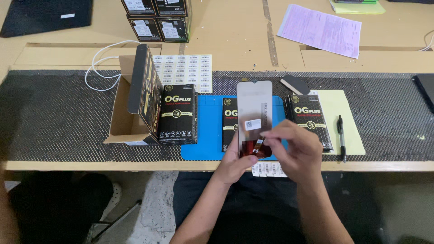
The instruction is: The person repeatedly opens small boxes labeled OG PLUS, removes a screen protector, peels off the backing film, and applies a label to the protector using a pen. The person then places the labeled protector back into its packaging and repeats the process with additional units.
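A phone display panel (254, 108), grey with a small white sticker and a reddish-brown flex cable at its lower end, is held upright above the blue work mat (209, 131). My left hand (235, 161) grips its lower left edge from behind. My right hand (294, 151) pinches at the flex cable end of the panel with fingertips. A strip of small barcode labels (267, 169) lies at the table's front edge just beneath both hands. A flat black box (229, 124) lies on the mat behind the panel.
An open cardboard carton (131, 104) stands at the left, with a black box (178, 113) next to it. Another black box (311, 122) rests on yellow paper (343, 117) beside a pen (341, 135). A label sheet (185, 70), stacked boxes (158, 18) and a pink form (322, 29) lie farther back.
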